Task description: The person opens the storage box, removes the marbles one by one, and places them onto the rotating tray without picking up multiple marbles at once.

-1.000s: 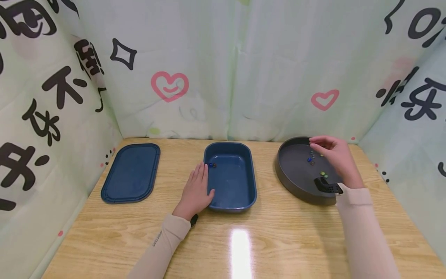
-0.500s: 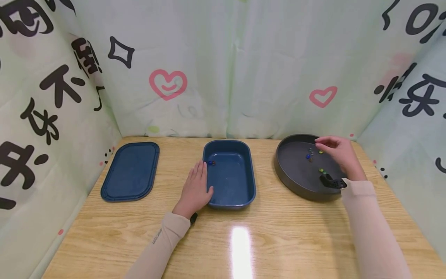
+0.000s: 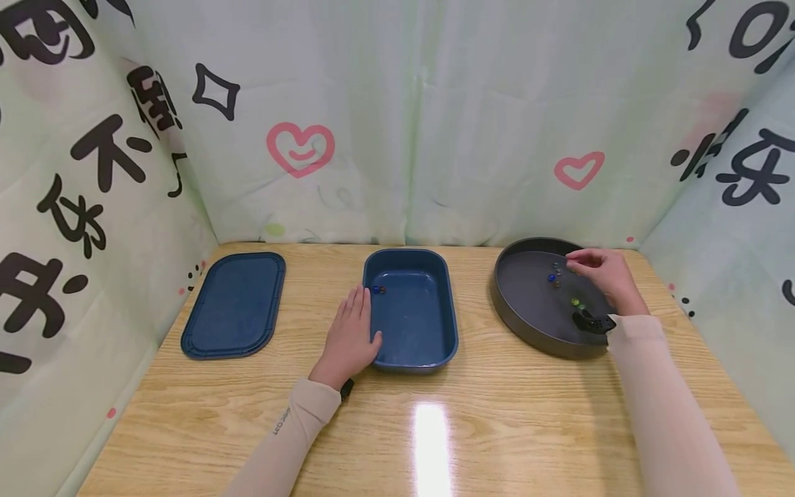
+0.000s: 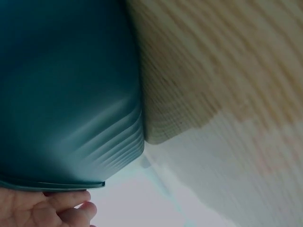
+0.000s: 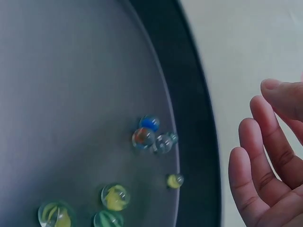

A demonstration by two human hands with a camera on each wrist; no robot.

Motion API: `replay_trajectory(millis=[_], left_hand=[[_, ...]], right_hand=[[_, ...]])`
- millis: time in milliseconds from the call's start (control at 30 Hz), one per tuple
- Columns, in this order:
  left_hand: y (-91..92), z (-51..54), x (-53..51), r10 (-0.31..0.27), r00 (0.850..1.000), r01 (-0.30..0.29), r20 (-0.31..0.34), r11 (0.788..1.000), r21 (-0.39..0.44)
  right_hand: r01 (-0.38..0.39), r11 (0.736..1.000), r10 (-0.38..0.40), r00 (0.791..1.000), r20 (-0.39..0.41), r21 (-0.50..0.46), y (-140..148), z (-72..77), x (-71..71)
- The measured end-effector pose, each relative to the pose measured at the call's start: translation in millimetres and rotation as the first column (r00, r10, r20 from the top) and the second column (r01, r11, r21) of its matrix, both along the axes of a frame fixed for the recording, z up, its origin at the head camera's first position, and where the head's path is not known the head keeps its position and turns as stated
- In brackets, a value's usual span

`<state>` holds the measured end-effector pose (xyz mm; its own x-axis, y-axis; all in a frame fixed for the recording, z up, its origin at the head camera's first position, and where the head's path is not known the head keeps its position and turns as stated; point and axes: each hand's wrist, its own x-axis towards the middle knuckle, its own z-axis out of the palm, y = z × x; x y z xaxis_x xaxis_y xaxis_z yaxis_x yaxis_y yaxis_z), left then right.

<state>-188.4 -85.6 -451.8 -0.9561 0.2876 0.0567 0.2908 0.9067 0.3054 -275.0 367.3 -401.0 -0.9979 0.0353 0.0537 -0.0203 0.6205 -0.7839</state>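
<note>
In the head view my left hand (image 3: 349, 335) lies with straight fingers along the left rim of a blue plastic box (image 3: 413, 324). The left wrist view shows fingertips (image 4: 75, 208) at the box's rim. A blue marble (image 3: 376, 290) and a brown marble (image 3: 382, 290) sit inside the box near that side. My right hand (image 3: 605, 276) hovers over the far right part of a round dark pan (image 3: 528, 310). Its fingers are loosely bent, with nothing visible between them. Several glass marbles lie in the pan, among them a yellow one (image 5: 175, 180) near the wall and a blue one (image 5: 149, 123).
A flat blue lid (image 3: 234, 307) lies at the left of the wooden table (image 3: 497, 428). Behind and at both sides hangs a printed pale curtain (image 3: 484, 124). More yellow-green marbles (image 5: 115, 197) lie on the pan's floor.
My right hand has shifted a little to the right and lower over the pan, now hiding the yellow marble near its far side in the head view. The left hand stays on the box rim.
</note>
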Motion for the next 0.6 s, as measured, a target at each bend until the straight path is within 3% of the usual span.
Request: replay_trajectory(millis=[233, 600], left_hand=[[-0.2, 0.2, -0.6, 0.004, 1.000, -0.004, 0.000, 1.000, -0.007], [0.5, -1.1, -1.6, 0.007, 1.000, -0.007, 0.008, 1.000, -0.009]], right_hand=[[-0.024, 0.997, 0.024, 1.000, 0.001, 0.074, 5, -7.7, -5.6], [-0.061, 0.978, 0.048, 0.996, 0.073, 0.201, 9, -18.3, -10.0]])
